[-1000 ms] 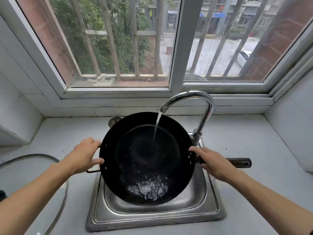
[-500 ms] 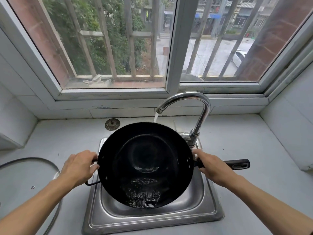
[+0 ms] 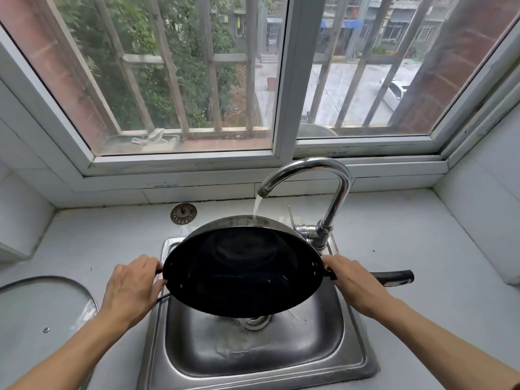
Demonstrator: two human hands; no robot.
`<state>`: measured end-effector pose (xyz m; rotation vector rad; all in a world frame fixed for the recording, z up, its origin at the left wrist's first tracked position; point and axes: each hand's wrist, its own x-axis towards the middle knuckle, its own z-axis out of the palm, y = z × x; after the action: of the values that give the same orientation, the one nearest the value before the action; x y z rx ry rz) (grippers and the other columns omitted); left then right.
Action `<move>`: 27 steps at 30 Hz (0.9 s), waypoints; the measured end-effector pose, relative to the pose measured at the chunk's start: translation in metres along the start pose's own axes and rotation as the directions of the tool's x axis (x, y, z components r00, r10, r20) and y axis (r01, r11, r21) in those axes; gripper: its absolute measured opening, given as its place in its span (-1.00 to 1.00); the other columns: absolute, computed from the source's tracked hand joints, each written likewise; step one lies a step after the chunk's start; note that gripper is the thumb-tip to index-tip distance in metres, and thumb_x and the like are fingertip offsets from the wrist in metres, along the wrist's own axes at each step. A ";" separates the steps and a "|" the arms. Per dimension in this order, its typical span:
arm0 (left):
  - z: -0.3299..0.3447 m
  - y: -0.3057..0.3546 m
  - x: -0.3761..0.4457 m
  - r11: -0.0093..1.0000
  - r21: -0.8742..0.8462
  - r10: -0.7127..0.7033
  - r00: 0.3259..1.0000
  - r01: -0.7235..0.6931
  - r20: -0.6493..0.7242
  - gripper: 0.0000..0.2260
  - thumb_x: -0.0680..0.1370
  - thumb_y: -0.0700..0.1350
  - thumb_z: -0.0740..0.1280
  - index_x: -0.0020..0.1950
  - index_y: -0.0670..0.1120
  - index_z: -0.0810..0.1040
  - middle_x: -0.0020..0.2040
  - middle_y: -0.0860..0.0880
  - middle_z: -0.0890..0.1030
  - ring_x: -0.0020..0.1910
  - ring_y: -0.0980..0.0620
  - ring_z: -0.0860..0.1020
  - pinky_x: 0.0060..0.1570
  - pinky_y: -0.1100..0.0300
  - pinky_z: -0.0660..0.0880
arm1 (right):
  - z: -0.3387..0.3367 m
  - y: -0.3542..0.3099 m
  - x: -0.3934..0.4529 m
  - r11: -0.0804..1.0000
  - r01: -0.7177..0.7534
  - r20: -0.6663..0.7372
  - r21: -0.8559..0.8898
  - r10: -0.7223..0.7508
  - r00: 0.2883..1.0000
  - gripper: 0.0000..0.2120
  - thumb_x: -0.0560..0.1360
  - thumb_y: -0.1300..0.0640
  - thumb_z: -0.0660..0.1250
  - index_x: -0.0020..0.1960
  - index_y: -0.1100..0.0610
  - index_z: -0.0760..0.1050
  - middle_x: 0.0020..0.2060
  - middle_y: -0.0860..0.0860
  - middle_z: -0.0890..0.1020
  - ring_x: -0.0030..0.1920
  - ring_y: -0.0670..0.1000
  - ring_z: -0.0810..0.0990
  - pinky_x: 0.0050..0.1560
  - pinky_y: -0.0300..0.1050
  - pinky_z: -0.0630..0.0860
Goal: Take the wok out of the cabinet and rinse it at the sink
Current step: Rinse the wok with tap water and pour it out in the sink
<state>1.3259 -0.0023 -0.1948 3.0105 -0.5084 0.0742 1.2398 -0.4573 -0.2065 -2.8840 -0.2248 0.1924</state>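
The black wok (image 3: pixel 242 271) hangs over the steel sink (image 3: pixel 351 358), tipped steeply towards me so its inside faces me. My left hand (image 3: pixel 132 288) grips its small loop handle on the left rim. My right hand (image 3: pixel 351 282) holds the long black handle (image 3: pixel 394 278) where it joins the rim. Water runs from the curved chrome tap (image 3: pixel 332 181) and lands on the wok's raised far edge. The sink basin below is wet around its drain (image 3: pixel 254 322).
A glass lid (image 3: pixel 39 313) lies on the grey counter at the left. A metal drain strainer (image 3: pixel 183 213) sits on the counter behind the sink. A barred window runs along the back; tiled walls close in both sides.
The wok has been tipped from nearly flat to steeply tilted towards me, and the water pooled in it has poured out into the sink. Both hands kept their hold.
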 end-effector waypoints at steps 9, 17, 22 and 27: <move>0.002 0.007 0.016 0.999 0.022 0.044 0.998 -0.043 -0.045 -0.70 0.29 -0.17 0.58 -0.16 -0.05 0.49 -0.28 -0.01 0.49 -0.32 -0.15 0.53 -0.32 0.01 0.37 | 0.007 0.014 0.000 0.999 -0.023 -0.057 0.042 0.025 0.998 -0.47 0.44 0.37 0.30 0.31 -0.05 0.36 -0.06 -0.04 0.53 -0.11 0.09 0.49 -0.08 -0.05 0.45; -0.011 0.026 0.038 0.995 0.015 0.099 0.993 -0.098 -0.060 -0.70 0.27 -0.17 0.60 -0.16 -0.07 0.52 -0.26 0.00 0.50 -0.33 -0.12 0.52 -0.29 0.07 0.33 | 0.006 0.026 -0.007 0.985 -0.086 -0.060 0.152 0.096 0.994 -0.48 0.46 0.35 0.32 0.35 -0.01 0.38 0.00 -0.05 0.56 -0.03 0.08 0.52 0.00 -0.07 0.44; -0.017 0.036 0.050 0.993 0.022 0.117 0.992 -0.116 -0.050 -0.73 0.29 -0.15 0.59 -0.15 -0.08 0.54 -0.27 -0.01 0.48 -0.34 -0.12 0.51 -0.27 0.05 0.36 | 0.009 0.034 -0.015 0.971 -0.138 -0.024 0.193 0.145 0.989 -0.48 0.47 0.31 0.31 0.35 -0.07 0.35 0.00 -0.06 0.56 -0.01 0.08 0.51 0.04 0.01 0.46; -0.020 0.042 0.057 0.991 0.029 0.130 0.991 -0.129 -0.034 -0.74 0.30 -0.13 0.58 -0.14 -0.07 0.54 -0.26 0.00 0.49 -0.32 -0.11 0.51 -0.24 0.04 0.39 | 0.013 0.036 -0.024 0.949 -0.174 -0.015 0.261 0.184 0.983 -0.40 0.46 0.31 0.32 0.34 -0.19 0.29 0.03 -0.15 0.54 0.01 -0.02 0.51 0.05 -0.07 0.47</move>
<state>1.3647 -0.0584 -0.1682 2.9925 -0.7045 0.1441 1.2190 -0.4931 -0.2251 -2.6418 0.0671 0.1827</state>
